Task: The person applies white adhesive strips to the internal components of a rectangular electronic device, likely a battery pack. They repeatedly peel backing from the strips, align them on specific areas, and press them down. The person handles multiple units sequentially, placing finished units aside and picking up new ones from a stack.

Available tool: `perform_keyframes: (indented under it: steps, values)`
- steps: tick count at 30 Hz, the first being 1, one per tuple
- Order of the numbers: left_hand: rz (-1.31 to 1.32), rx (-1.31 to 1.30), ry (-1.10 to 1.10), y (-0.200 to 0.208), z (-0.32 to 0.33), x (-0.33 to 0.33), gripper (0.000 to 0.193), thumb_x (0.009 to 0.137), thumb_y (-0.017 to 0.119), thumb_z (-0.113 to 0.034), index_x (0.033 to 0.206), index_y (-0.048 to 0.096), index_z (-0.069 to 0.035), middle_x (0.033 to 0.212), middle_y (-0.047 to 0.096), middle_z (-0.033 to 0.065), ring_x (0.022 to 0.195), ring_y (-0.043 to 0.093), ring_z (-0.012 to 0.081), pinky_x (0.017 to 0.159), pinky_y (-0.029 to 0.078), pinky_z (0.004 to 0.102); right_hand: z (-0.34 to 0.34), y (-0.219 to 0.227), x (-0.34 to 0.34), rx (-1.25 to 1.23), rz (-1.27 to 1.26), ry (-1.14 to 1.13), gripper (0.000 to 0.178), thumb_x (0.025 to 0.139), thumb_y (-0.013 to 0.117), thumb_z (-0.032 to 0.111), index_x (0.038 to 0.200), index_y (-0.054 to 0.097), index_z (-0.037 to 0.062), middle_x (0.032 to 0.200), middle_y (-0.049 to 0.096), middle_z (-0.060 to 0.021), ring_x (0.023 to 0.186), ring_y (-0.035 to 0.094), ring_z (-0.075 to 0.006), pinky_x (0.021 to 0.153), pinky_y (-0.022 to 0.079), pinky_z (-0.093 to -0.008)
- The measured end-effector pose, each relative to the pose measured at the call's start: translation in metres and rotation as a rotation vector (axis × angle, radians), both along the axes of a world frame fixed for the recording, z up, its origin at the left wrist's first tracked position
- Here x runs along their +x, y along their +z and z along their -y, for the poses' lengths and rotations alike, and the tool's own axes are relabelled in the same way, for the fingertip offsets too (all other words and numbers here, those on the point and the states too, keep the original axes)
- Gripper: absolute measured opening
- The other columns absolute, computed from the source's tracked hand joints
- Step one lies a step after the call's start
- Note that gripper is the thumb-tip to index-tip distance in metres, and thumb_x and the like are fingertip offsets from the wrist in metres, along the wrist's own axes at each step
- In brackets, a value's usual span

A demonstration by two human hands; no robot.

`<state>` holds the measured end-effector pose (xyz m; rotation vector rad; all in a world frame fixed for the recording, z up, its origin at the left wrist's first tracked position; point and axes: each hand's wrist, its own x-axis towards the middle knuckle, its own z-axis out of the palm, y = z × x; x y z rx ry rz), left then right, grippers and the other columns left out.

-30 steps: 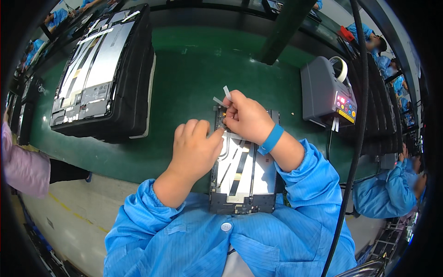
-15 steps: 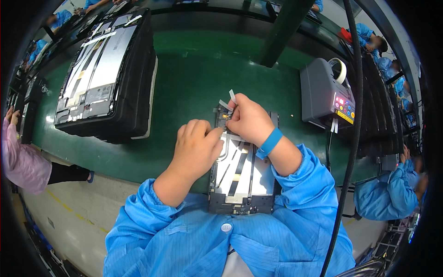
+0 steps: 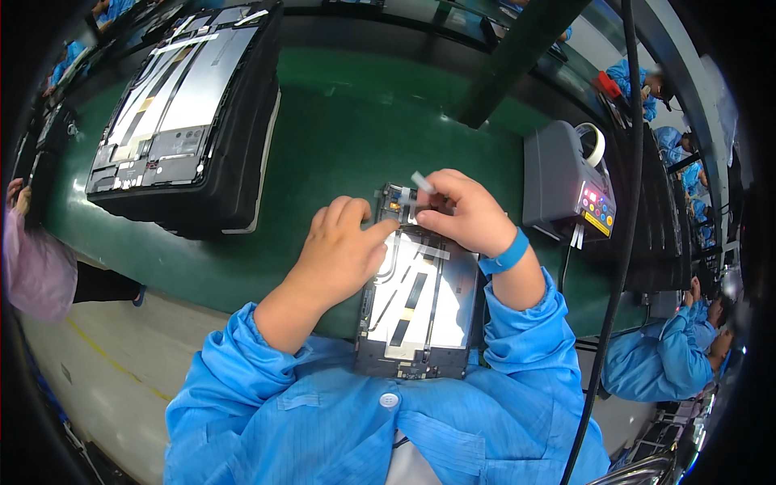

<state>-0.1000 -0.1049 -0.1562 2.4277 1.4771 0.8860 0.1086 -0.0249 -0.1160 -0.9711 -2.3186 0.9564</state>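
An opened tablet (image 3: 457, 291) with a silver plate and black ends lies in front of me, its near end against my jacket. My right hand (image 3: 470, 217) is closed in a pinch over its far right corner. From those fingers sticks up a short whitish strip of tape (image 3: 421, 183). Another pale strip lies near the far end of the tablet, partly blurred. My left hand (image 3: 333, 255) holds nothing; its fingers are loosely bent and apart, and the index fingertip rests on the tablet's far left part.
At the left stands a tall stack of black trays (image 3: 242, 174) with a similar opened tablet (image 3: 174, 105) on top. A grey tape dispenser (image 3: 558, 178) is at the right. A black cable (image 3: 622, 242) hangs down beside my right arm. Co-workers sit at both sides.
My right hand has moved right and slightly down, with the tape strip now tilted in its fingers. My left index fingertip stays on the tablet. The view has shifted slightly.
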Motion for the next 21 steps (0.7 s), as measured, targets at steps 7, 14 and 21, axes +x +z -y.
perform_keyframes:
  steps: [7,14,21]
  values:
    - [-0.004,0.0,-0.014,-0.002,-0.001,-0.002,0.031,0.073,0.063,-0.012,0.104,0.064,-0.012,0.1,0.049,0.0108,0.103,0.047,0.0291,0.088,0.039,0.0416,-0.005,0.0,-0.024,0.307,0.234,0.199,0.016,0.072,0.073,0.012,0.084,0.064,0.0082,0.086,0.056,-0.0082,0.087,0.052,-0.0291,0.077,0.044,-0.0376]
    - [0.024,-0.004,-0.003,-0.003,-0.001,-0.003,0.029,0.073,0.064,-0.013,0.101,0.064,-0.011,0.1,0.05,0.01,0.103,0.047,0.0289,0.088,0.039,0.0418,0.003,-0.011,-0.02,0.371,0.129,-0.179,0.021,0.065,0.079,0.018,0.082,0.068,0.0094,0.084,0.056,-0.0045,0.088,0.05,-0.0264,0.079,0.04,-0.0371]
    - [0.043,-0.028,-0.008,-0.002,-0.001,-0.003,0.028,0.073,0.064,-0.013,0.101,0.064,-0.011,0.097,0.05,0.0091,0.101,0.048,0.0285,0.087,0.039,0.0417,-0.002,-0.025,-0.015,0.055,-0.012,-0.075,0.013,0.077,0.07,0.017,0.079,0.068,0.0051,0.076,0.053,-0.0041,0.075,0.049,-0.0203,0.069,0.042,-0.0319]
